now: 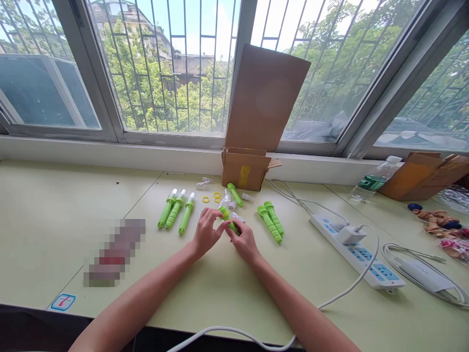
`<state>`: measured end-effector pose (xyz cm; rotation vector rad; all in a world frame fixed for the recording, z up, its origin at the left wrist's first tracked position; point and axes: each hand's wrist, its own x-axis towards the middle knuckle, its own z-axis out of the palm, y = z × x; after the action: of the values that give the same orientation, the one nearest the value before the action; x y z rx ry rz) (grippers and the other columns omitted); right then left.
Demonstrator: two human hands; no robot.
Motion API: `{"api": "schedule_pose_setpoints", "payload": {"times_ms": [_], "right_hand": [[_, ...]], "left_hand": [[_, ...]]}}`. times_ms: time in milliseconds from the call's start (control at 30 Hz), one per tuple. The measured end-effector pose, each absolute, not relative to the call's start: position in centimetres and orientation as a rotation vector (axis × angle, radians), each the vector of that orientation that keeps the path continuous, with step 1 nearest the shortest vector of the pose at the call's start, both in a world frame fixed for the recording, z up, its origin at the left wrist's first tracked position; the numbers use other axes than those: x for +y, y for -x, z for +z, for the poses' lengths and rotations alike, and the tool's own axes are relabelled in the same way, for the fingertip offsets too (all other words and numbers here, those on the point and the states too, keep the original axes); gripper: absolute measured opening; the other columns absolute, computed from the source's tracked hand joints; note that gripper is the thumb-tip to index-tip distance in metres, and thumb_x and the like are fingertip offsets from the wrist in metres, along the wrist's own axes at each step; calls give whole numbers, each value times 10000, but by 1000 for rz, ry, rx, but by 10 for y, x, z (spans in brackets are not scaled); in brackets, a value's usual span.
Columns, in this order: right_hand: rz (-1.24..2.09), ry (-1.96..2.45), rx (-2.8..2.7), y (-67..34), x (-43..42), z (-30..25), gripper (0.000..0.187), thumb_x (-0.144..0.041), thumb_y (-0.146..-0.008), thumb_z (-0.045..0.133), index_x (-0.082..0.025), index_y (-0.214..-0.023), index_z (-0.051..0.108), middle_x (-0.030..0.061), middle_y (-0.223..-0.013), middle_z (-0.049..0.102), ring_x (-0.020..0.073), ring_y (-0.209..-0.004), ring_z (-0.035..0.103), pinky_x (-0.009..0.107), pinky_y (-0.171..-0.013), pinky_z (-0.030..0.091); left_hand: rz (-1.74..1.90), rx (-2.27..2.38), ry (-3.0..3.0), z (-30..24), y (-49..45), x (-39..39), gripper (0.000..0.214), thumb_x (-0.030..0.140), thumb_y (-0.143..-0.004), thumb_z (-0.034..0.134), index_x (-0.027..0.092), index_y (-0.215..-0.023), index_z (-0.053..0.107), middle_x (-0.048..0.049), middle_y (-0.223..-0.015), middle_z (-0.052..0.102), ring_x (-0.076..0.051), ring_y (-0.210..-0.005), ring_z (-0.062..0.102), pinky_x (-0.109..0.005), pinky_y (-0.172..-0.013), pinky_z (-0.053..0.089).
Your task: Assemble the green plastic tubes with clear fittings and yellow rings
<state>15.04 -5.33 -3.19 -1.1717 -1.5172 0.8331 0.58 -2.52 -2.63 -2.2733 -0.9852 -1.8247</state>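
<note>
Both my hands meet at the middle of the pale green table (54,230). My left hand (205,233) and my right hand (245,240) are closed together round one green ribbed handle part (227,219). Left of them lie three finished green pieces with clear tips (176,211) side by side. To the right lie two green ribbed handles (271,222). Behind the hands are yellow rings (214,197), small clear caps (230,204) and another green piece (234,194).
A small open cardboard box (245,168) stands by the window sill with a cardboard sheet (266,95) leaning behind it. A white power strip (361,254) with a plugged charger and cables lies at right. A water bottle (373,182), another box and small figures sit far right.
</note>
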Motion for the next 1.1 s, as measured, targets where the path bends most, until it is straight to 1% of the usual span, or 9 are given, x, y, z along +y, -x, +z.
{"api": "schedule_pose_setpoints", "payload": {"times_ms": [67, 133, 300, 433, 667, 833, 967, 1100], "right_hand": [[783, 1171, -1543, -151, -53, -32, 285, -457, -786, 591, -182, -854, 619, 7, -667, 556, 133, -538, 502, 249, -485, 437], [807, 1170, -1532, -151, -53, -32, 303, -478, -786, 587, -180, -835, 617, 3, -640, 540, 130, -511, 480, 247, -454, 411], [1004, 1116, -1443, -148, -56, -33, 336, -515, -783, 580, -180, -756, 569, -24, -569, 486, 99, -417, 418, 227, -357, 340], [1089, 1081, -1379, -145, -58, -32, 368, -533, -771, 589, -187, -678, 503, -35, -555, 479, 81, -388, 406, 211, -329, 325], [1244, 1017, -1293, -143, -62, -26, 379, -534, -759, 604, -178, -677, 504, -29, -570, 500, 69, -381, 411, 198, -315, 310], [1325, 989, -1280, -146, -62, -24, 372, -527, -776, 581, -176, -682, 502, -20, -583, 515, 69, -377, 412, 195, -316, 309], [1260, 1022, -1387, -147, -58, -26, 395, -559, -786, 552, -179, -685, 515, -17, -586, 520, 82, -387, 435, 211, -343, 351], [997, 1145, -1491, -146, -55, -31, 393, -574, -802, 528, -185, -781, 579, -2, -625, 547, 104, -437, 479, 226, -395, 384]], "left_hand": [[-1793, -998, 2261, -27, -7, -25, 197, 290, -784, 672, 209, -851, 506, -25, -783, 605, -163, -708, 546, -301, -660, 476], [-1758, -1015, 2257, -27, -7, -24, 197, 300, -788, 666, 208, -858, 507, -28, -789, 609, -166, -711, 553, -310, -676, 477], [-1701, -1015, 2252, -27, -8, -23, 201, 300, -786, 665, 206, -854, 501, -39, -813, 614, -177, -753, 555, -312, -700, 475], [-1683, -1047, 2250, -27, -8, -22, 217, 313, -783, 668, 203, -837, 490, -35, -790, 598, -177, -734, 540, -316, -693, 468], [-1716, -1056, 2253, -26, -8, -21, 216, 330, -785, 662, 207, -801, 485, -22, -750, 585, -168, -696, 540, -310, -673, 460], [-1740, -1041, 2269, -24, -7, -21, 176, 289, -804, 639, 208, -789, 484, -22, -752, 591, -163, -687, 540, -310, -664, 457], [-1788, -1028, 2252, -24, -5, -21, 165, 274, -814, 632, 210, -775, 486, -9, -732, 591, -152, -665, 531, -302, -655, 457], [-1808, -1021, 2216, -26, -4, -23, 164, 259, -812, 639, 210, -773, 488, -5, -720, 590, -151, -674, 532, -291, -649, 457]]}}
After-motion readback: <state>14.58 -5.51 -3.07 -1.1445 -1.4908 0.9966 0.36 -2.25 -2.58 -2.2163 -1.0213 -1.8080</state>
